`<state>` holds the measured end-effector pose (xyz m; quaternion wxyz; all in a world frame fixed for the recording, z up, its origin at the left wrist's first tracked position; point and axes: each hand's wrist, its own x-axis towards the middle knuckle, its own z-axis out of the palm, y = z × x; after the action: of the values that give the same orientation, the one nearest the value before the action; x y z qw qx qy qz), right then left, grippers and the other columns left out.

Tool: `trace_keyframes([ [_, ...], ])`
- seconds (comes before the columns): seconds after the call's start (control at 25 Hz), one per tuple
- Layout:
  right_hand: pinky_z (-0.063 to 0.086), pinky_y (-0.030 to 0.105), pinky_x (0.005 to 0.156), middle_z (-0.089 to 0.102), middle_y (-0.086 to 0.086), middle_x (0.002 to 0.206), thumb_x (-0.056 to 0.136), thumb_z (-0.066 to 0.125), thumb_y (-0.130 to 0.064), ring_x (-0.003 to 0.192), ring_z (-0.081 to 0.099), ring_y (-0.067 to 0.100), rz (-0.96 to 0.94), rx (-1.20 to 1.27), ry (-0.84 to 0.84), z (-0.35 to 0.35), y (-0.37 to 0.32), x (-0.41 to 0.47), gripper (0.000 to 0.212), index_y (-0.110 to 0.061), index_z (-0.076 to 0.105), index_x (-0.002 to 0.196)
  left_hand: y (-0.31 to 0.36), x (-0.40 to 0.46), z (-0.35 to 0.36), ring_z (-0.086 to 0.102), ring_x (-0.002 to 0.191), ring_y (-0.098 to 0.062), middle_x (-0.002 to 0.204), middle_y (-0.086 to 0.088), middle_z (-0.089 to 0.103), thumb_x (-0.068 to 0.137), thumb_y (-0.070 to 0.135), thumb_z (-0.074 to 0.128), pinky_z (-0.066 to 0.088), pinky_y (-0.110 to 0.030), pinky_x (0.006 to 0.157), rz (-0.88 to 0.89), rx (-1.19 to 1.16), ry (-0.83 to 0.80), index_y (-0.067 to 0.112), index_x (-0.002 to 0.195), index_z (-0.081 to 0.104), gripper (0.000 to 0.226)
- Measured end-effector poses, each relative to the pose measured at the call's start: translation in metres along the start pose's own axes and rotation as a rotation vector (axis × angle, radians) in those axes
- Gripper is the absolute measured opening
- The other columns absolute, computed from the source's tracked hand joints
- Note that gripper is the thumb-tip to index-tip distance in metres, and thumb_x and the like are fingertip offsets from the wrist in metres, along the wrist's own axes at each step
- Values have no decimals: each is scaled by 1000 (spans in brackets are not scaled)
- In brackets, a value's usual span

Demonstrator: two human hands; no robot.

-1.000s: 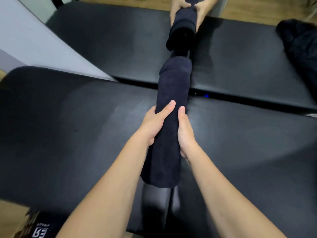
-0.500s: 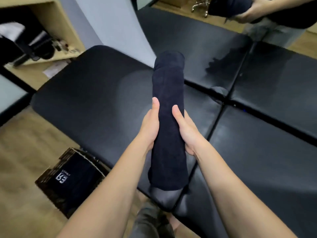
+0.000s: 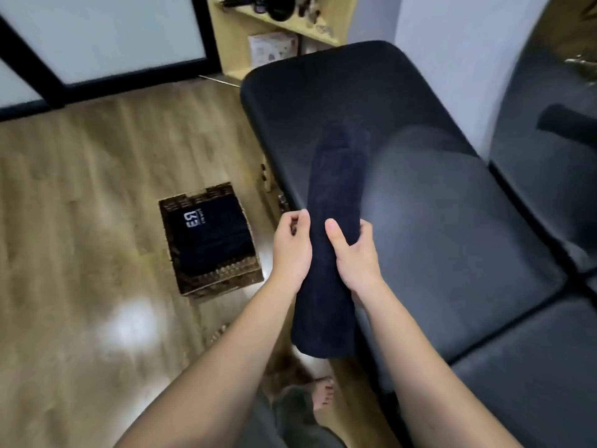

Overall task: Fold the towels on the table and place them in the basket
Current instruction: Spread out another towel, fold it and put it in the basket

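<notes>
A long, narrow folded dark navy towel is lifted over the left edge of the black padded table. My left hand grips its left side and my right hand wraps its right side, both near the middle of its length. A woven basket stands on the wooden floor to the left of the table, with a folded dark towel bearing a white logo inside it.
A second black padded table stands at the right, with a dark object on it. A wooden shelf with small items is against the far wall. My bare foot shows below the towel.
My view has swung left toward the floor and the basket. The towel, still in both hands, has moved left from over the table to its left edge. The other person is out of view.
</notes>
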<state>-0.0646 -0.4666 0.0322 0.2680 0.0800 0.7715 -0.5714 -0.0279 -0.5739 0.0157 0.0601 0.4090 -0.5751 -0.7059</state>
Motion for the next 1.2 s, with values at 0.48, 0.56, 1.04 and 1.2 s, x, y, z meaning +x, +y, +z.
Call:
trace_keyframes([
  [0.48, 53, 41, 103, 59, -9, 133, 89, 72, -51, 116, 63, 9, -42, -259, -322, 231, -9, 38, 71, -29, 32, 143, -6, 104, -226, 69, 110, -20, 115, 2, 72, 105, 47, 43, 56, -42, 96, -221, -117, 64, 23, 114, 64, 33],
  [0.56, 54, 42, 102, 59, -9, 134, 89, 72, -51, 116, 63, 9, -70, -291, -355, 251, -14, 46, 71, -29, 32, 143, 1, 115, -246, 70, 106, -16, 114, 5, 73, 101, 57, 46, 57, -43, 94, -243, -129, 35, 25, 115, 63, 39],
  [1.04, 46, 46, 106, 49, -2, 145, 85, 72, -58, 128, 52, 20, -394, -1030, -691, 286, -11, 92, 80, -33, 30, 149, 39, 179, -351, 5, 156, -24, 168, 2, 17, 71, 86, 57, 8, -58, 121, 609, 1496, -6, 27, 157, 29, 107],
  [1.2, 41, 49, 101, 46, 0, 146, 85, 65, -67, 128, 47, 30, -598, -1352, -812, 299, -10, 118, 83, -34, 26, 150, 28, 198, -334, 27, 151, -19, 161, 4, 36, 64, 92, 55, 24, -47, 118, 416, 1723, -509, 25, 156, 29, 117],
])
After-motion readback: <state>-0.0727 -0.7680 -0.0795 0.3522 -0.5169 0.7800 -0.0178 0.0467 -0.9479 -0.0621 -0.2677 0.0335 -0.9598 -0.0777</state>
